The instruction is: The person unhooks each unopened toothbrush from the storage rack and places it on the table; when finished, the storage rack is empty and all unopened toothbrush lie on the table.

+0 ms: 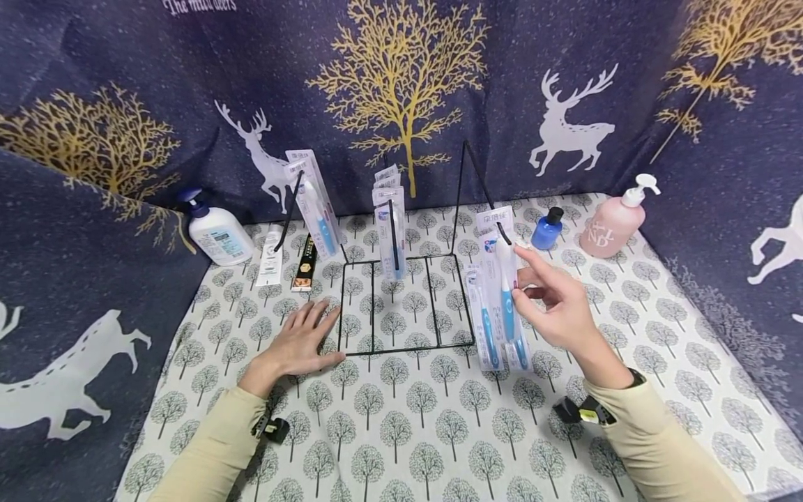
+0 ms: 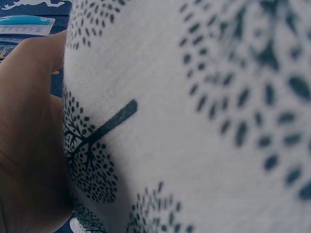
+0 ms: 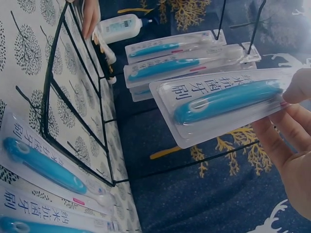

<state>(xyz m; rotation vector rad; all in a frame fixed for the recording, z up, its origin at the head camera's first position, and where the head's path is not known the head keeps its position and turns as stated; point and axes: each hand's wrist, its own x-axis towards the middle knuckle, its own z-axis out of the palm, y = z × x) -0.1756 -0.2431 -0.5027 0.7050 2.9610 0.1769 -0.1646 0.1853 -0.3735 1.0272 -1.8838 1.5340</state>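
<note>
Blue-handled and sealed in clear plastic, a toothbrush (image 1: pixel 507 307) is pinched between thumb and fingers of the right hand (image 1: pixel 557 301), by the right hook of the black wire rack (image 1: pixel 408 349). 2 more packs (image 1: pixel 486 338) lie on the desk (image 1: pixel 401 397). The left hand (image 1: pixel 300 343) rests spread, holding nothing.

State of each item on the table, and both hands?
Left hand: resting on cloth, fingers spread
Right hand: pinching packaged toothbrush
Packaged toothbrush: at right hook, hung or not unclear
Wire rack: standing
Left-hook packs: hanging
Middle-hook packs: hanging
Loose packs: lying
White tube: lying
Black tube: lying
White pump bottle: upright
Blue bottle: upright
Pink pump bottle: upright
</note>
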